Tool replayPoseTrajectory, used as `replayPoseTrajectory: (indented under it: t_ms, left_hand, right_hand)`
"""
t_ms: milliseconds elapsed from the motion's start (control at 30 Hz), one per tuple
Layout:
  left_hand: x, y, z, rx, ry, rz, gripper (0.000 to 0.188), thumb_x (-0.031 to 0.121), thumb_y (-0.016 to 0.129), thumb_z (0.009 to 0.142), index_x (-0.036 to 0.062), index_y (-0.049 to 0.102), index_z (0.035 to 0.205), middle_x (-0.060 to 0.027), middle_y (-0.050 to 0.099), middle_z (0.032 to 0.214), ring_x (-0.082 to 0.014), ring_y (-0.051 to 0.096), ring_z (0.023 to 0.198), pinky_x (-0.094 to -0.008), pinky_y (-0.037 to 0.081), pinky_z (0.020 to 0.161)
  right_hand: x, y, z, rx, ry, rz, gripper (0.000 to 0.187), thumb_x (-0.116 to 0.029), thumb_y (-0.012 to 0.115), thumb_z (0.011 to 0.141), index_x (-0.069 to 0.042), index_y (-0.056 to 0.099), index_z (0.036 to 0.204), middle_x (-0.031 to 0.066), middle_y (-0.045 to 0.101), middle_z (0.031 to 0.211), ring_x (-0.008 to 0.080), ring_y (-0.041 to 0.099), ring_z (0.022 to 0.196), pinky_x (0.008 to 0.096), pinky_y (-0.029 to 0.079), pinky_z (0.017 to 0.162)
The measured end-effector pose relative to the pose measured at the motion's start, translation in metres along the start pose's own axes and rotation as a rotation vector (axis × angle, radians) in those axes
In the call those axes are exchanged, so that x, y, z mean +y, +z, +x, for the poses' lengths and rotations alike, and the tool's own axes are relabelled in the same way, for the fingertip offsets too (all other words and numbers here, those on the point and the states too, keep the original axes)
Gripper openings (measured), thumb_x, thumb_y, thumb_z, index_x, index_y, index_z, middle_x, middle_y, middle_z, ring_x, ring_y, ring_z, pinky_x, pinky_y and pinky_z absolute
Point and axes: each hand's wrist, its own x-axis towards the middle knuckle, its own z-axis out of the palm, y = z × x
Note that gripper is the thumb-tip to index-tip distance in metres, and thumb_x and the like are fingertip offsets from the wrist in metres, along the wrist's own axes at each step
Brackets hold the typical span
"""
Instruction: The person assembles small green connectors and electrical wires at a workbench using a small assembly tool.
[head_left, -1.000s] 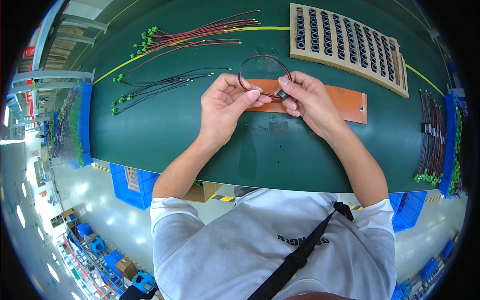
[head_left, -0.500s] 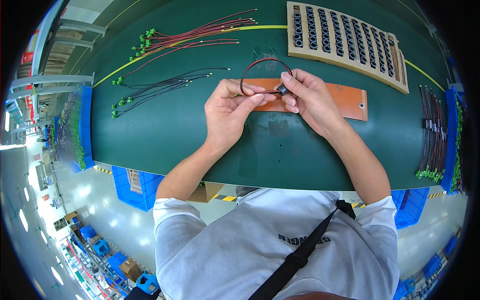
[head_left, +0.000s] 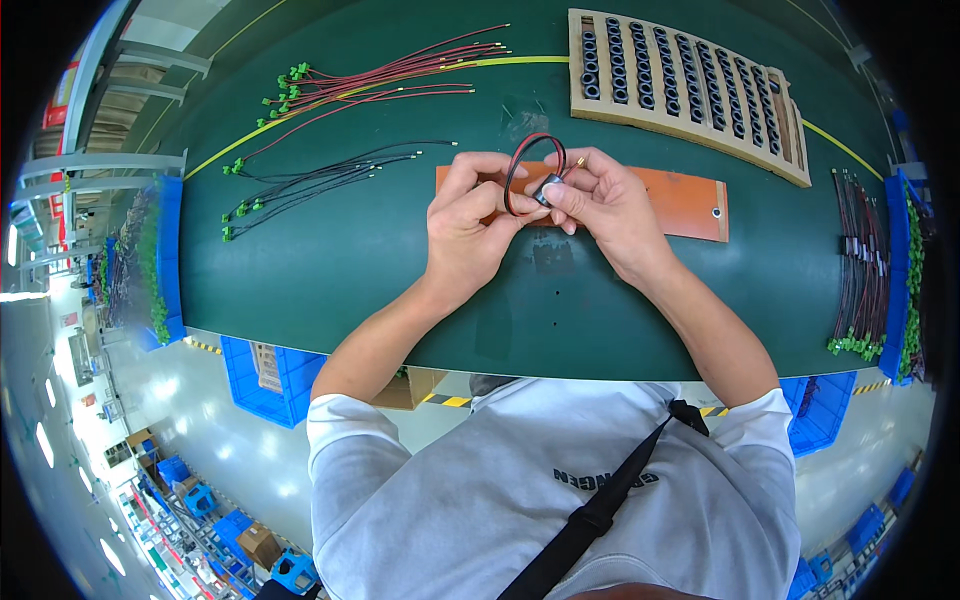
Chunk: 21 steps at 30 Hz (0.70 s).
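Over an orange board [head_left: 680, 205], my two hands meet around a small black ring core [head_left: 546, 188] with red and black wires [head_left: 511, 178] passing through it. The wires arch up in a loop above the fingers, and their metal-tipped ends stick out by the right fingers. My left hand [head_left: 468, 222] is closed, pinching the wires just beside the ring. With thumb and fingers, my right hand [head_left: 618, 212] grips the ring. Whatever lies inside the left fingers is hidden.
Red wires with green connectors [head_left: 390, 75] and black wires [head_left: 320, 180] lie on the green table [head_left: 300, 290] at left. A cardboard tray [head_left: 690, 120] holds rows of black rings at the far right. Bundled wires [head_left: 865, 260] lie beside a blue bin [head_left: 895, 280].
The ring has shifted slightly left and tilted in my fingers. The wire ends now show on its right side, and the left fingers have come closer to the ring.
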Motion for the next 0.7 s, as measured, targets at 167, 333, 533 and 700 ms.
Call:
replayPoseTrajectory:
  t_ms: [167, 333, 533, 700]
  left_hand:
    - [-0.003, 0.001, 0.005, -0.03, 0.059, -0.012, 0.019, -0.005, 0.078, 0.081, 0.0022, 0.073, 0.097, -0.0109, 0.067, 0.114, -0.0219, 0.068, 0.106, -0.0327, 0.06, 0.085]
    - [0.012, 0.006, 0.01, -0.061, 0.021, 0.077, 0.031, 0.009, 0.079, 0.085, 0.0014, 0.071, 0.114, -0.0142, 0.075, 0.111, -0.0245, 0.076, 0.095, -0.0332, 0.061, 0.082]
    - [0.015, 0.0, 0.027, -0.304, 0.043, 0.183, 0.034, 0.014, 0.079, 0.087, 0.0009, 0.071, 0.119, -0.0153, 0.074, 0.115, -0.0262, 0.074, 0.099, -0.0338, 0.058, 0.088]
    - [0.013, 0.007, 0.057, -0.463, -0.283, -0.381, 0.03, 0.02, 0.076, 0.093, -0.0019, 0.073, 0.113, -0.0113, 0.074, 0.105, -0.0158, 0.07, 0.094, -0.0289, 0.055, 0.084]
  right_hand:
    - [0.0, -0.004, -0.004, 0.014, -0.049, 0.068, 0.021, -0.014, 0.06, 0.104, 0.001, 0.066, 0.117, 0.0043, 0.068, 0.086, 0.0069, 0.06, 0.073, 0.0214, 0.05, 0.065]
    - [-0.018, 0.001, -0.019, 0.068, -0.352, -0.393, 0.018, -0.008, 0.06, 0.103, 0.001, 0.072, 0.11, 0.0062, 0.069, 0.096, 0.0114, 0.065, 0.078, 0.0243, 0.053, 0.07]
    - [-0.045, -0.041, -0.026, 0.209, -0.545, -0.645, 0.014, -0.005, 0.062, 0.099, 0.001, 0.073, 0.105, 0.0084, 0.07, 0.106, 0.0169, 0.066, 0.096, 0.0285, 0.053, 0.085]
    - [-0.039, -0.07, -0.033, 0.124, -0.55, -0.615, 0.015, -0.009, 0.062, 0.1, 0.0, 0.074, 0.106, 0.0079, 0.072, 0.106, 0.016, 0.067, 0.096, 0.0275, 0.053, 0.085]
